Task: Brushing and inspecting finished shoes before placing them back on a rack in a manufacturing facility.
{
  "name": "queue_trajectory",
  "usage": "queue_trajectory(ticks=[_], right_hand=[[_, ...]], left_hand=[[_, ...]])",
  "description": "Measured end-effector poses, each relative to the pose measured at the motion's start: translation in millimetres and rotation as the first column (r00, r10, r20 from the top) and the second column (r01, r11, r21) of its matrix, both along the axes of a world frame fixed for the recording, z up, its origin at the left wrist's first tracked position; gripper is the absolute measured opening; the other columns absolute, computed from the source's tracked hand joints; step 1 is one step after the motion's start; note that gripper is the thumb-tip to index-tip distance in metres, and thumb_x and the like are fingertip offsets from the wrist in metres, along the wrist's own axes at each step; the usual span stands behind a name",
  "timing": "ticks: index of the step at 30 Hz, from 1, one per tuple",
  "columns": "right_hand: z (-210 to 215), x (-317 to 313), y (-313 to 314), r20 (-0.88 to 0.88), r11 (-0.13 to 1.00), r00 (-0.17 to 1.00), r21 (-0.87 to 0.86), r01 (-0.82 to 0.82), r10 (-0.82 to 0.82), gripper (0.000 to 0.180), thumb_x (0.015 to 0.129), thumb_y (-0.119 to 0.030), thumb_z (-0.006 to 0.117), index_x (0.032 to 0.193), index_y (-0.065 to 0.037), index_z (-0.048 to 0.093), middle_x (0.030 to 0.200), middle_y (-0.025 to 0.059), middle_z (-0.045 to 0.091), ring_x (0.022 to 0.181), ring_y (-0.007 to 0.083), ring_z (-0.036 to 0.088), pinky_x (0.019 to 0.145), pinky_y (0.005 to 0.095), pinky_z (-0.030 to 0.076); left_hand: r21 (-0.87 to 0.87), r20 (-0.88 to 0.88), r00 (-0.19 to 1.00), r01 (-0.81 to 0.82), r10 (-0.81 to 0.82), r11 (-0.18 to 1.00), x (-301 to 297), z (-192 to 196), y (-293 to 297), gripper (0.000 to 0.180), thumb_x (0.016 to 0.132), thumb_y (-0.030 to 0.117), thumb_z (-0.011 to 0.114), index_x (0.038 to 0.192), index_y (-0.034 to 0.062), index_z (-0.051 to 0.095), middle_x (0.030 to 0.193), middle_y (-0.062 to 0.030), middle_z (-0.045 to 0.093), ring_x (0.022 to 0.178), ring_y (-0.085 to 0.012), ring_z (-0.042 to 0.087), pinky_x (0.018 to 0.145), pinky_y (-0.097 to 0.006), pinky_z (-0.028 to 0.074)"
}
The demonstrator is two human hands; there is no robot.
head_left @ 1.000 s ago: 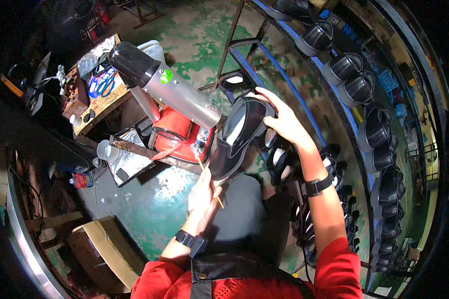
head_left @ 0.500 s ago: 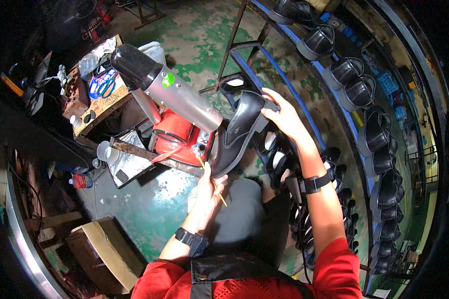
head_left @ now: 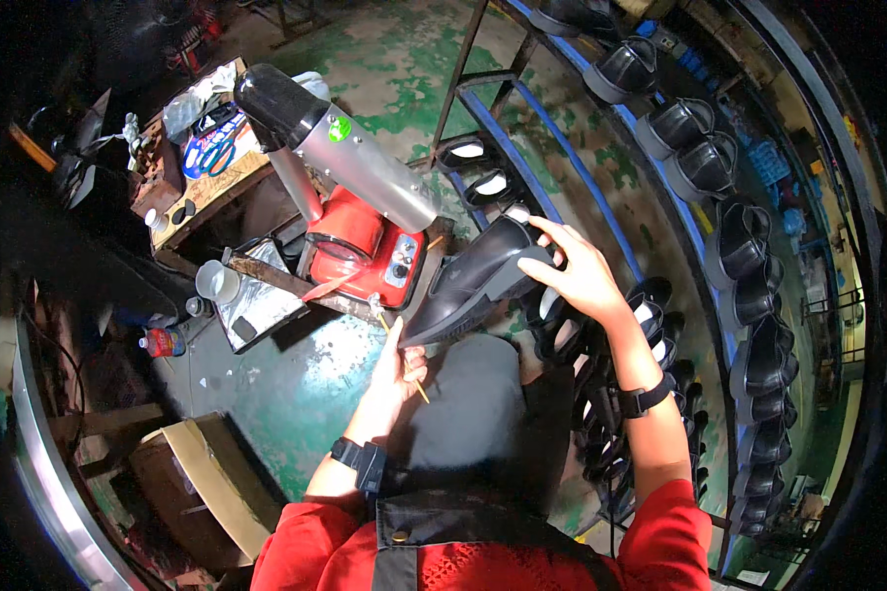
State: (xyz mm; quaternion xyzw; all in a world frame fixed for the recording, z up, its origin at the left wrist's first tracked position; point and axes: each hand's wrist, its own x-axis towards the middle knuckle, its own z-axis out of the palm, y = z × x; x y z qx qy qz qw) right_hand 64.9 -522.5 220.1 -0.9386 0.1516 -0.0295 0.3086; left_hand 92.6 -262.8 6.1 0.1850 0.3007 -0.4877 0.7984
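My right hand [head_left: 579, 273] grips the heel end of a black shoe [head_left: 471, 283], which lies nearly level in front of me with its toe pointing left. My left hand [head_left: 400, 369] sits just under the toe, holding a thin wooden stick [head_left: 404, 360] whose tip reaches up toward the sole edge. Both wrists wear dark bands. A red machine [head_left: 365, 246] with a long grey barrel [head_left: 350, 163] stands just beyond the shoe's toe.
A blue-railed rack [head_left: 660, 197] curves along the right, carrying several black shoes [head_left: 705, 163]. More shoes [head_left: 660, 315] rest by my right forearm. A cluttered wooden bench [head_left: 202, 163], a metal tray [head_left: 256, 305], a white cup [head_left: 217, 281] and a cardboard box [head_left: 207, 473] stand to the left.
The shoe has swung down from a steep, upright tilt to nearly level, and my right hand has moved lower and to the right with it. My left hand stays under the toe.
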Motion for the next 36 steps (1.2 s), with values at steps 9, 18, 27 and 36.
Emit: queue_trajectory(ticks=[9, 18, 27, 36], right_hand=[[-8.2, 38.5, -3.0, 0.156, 0.995, 0.985, -0.049, 0.085, -0.077, 0.048, 0.075, -0.041, 0.071, 0.11, -0.008, 0.065, 0.086, 0.0054, 0.056, 0.076, 0.0154, 0.053, 0.071, 0.0276, 0.043], [-7.3, 41.6, 7.8, 0.114, 0.989, 0.985, -0.065, 0.134, -0.126, 0.049, 0.077, -0.045, 0.07, 0.108, -0.007, 0.064, 0.083, 0.0055, 0.055, 0.077, 0.0163, 0.054, 0.071, 0.0281, 0.043], [8.1, 27.3, 12.1, 0.057, 0.989, 0.99, -0.057, 0.134, -0.131, 0.059, 0.072, -0.056, 0.069, 0.103, -0.007, 0.062, 0.085, 0.0065, 0.057, 0.08, 0.0214, 0.057, 0.072, 0.0329, 0.045], [-2.1, -68.8, 21.2, 0.089, 0.948, 0.968, -0.24, -0.208, 0.235, 0.061, 0.074, -0.043, 0.071, 0.119, -0.005, 0.055, 0.115, 0.0155, 0.059, 0.112, 0.0313, 0.053, 0.097, 0.0389, 0.04]], left_hand=[[0.039, 0.076, 0.997, -0.016, 0.013, 0.999, 18.2, 18.7, -9.2, 0.056, 0.08, 0.06, 0.06, 0.079, 0.0052, 0.05, 0.077, -0.0153, 0.065, 0.042, -0.0107, 0.04, 0.033, -0.02, 0.025], [-0.081, 0.1, 0.988, -0.109, 0.117, 0.991, 20.1, 20.1, -5.7, 0.059, 0.081, 0.064, 0.055, 0.084, 0.0058, 0.059, 0.07, -0.0147, 0.063, 0.037, -0.0093, 0.032, 0.031, -0.019, 0.021], [-0.076, 0.079, 0.989, -0.122, 0.128, 0.99, 20.3, 19.4, -11.8, 0.056, 0.082, 0.062, 0.055, 0.082, 0.0069, 0.053, 0.064, -0.0124, 0.06, 0.036, -0.0089, 0.034, 0.03, -0.019, 0.021], [0.165, 0.452, 0.892, -0.044, -0.036, 0.985, -8.2, 21.2, 19.7, 0.043, 0.088, 0.049, 0.055, 0.081, 0.0074, 0.053, 0.058, -0.0041, 0.052, 0.037, -0.0081, 0.039, 0.03, -0.018, 0.027]])
